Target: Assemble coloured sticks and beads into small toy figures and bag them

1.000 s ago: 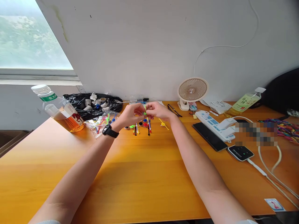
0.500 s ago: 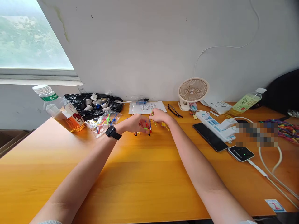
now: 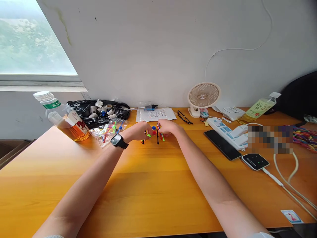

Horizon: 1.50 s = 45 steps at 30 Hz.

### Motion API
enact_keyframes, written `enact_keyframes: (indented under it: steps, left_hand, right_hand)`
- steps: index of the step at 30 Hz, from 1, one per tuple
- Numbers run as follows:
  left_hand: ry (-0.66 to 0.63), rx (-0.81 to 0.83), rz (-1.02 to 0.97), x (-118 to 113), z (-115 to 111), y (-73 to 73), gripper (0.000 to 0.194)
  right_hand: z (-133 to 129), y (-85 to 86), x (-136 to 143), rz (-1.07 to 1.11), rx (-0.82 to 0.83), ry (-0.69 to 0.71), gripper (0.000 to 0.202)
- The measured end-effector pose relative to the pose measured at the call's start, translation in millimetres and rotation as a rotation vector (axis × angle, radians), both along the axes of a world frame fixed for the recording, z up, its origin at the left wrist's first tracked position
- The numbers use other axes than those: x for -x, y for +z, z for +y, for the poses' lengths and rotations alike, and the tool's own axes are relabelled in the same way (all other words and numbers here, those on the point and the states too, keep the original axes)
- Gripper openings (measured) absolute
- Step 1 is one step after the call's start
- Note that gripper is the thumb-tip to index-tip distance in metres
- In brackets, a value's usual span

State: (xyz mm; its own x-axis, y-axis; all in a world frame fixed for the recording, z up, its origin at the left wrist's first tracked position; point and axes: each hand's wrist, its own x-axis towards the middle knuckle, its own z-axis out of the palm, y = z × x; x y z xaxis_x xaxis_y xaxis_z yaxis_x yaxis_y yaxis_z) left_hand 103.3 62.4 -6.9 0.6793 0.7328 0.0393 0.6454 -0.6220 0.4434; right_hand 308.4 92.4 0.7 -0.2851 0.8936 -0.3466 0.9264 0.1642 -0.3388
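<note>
My left hand [image 3: 138, 131], with a black smartwatch [image 3: 119, 141] on the wrist, has its fingers curled at a small green-and-yellow plastic piece [image 3: 148, 134]. Opposite it, my right hand [image 3: 168, 126] bends down with its fingers pinched together; what they hold is too small and covered to name. Between the hands are a blue round plastic piece [image 3: 154, 128] and a black arrow-shaped piece [image 3: 158, 137]. A green-tipped piece [image 3: 163, 138] shows just under my right fingers. Other small coloured pieces are partly hidden by the hands.
To the left stand a tea bottle [image 3: 70, 122], a black plastic bag [image 3: 74, 107] and a clear bag of coloured pieces [image 3: 105, 132]. Behind lie paper [image 3: 158, 114] and glasses [image 3: 184, 118]. At right are a fan [image 3: 204, 96], phone [image 3: 221, 144] and power strip [image 3: 223, 129].
My right hand has come lower, and the thin yellow-green piece at its fingers no longer shows. My left hand has shifted slightly left, and the blue round piece is now visible between the hands.
</note>
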Motion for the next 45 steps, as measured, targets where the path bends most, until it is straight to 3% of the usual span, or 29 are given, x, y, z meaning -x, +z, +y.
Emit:
enact_keyframes:
  steps: [4,8,10,14,17,20,22,25,32,40,45]
  left_hand:
    - [0.016,-0.048,-0.053,-0.4,-2.6,1.0,0.019]
    - [0.062,-0.236,-0.077,-3.0,-3.0,-7.7,0.039]
    - [0.074,-0.281,-0.069,-4.8,-1.9,-14.5,0.048]
    - [0.113,-0.289,-0.057,-4.8,2.1,-23.8,0.038]
    - [0.127,-0.321,-0.161,-1.8,3.7,-19.0,0.038]
    - [0.179,-0.291,-0.365,-2.4,0.5,-3.8,0.037]
    - [0.197,-0.207,-0.516,-6.3,-3.7,7.6,0.037]
    - [0.127,-0.084,-0.688,-13.8,-9.5,19.2,0.038]
    - [0.081,-0.066,-0.744,-14.5,-12.5,22.9,0.020]
    - [0.113,-0.016,-0.712,-11.8,-13.1,22.0,0.012]
    - [0.095,0.043,-0.460,-13.1,-12.6,9.4,0.012]
  right_hand:
    - [-0.6,15.7,-9.0,-0.053,-0.132,-0.018,0.040]
    - [1.2,32.2,-31.5,-0.145,-0.165,-0.080,0.038]
    - [2.8,33.9,-42.8,-0.198,-0.095,-0.114,0.038]
    - [7.1,28.4,-56.2,-0.222,0.053,-0.109,0.023]
    - [10.9,28.2,-57.3,-0.152,0.004,-0.067,0.021]
    - [10.6,34.6,-49.9,0.022,-0.118,-0.019,0.013]
    - [6.2,40.2,-39.7,0.298,-0.156,0.025,0.009]
    - [-4.9,47.4,-20.3,0.709,-0.113,0.067,0.006]
    - [-15.3,48.4,-2.6,0.958,0.032,0.068,0.013]
    - [-5.9,31.6,-5.8,0.803,-0.012,0.180,0.010]
    - [3.2,20.7,-13.5,0.301,-0.107,0.059,0.008]
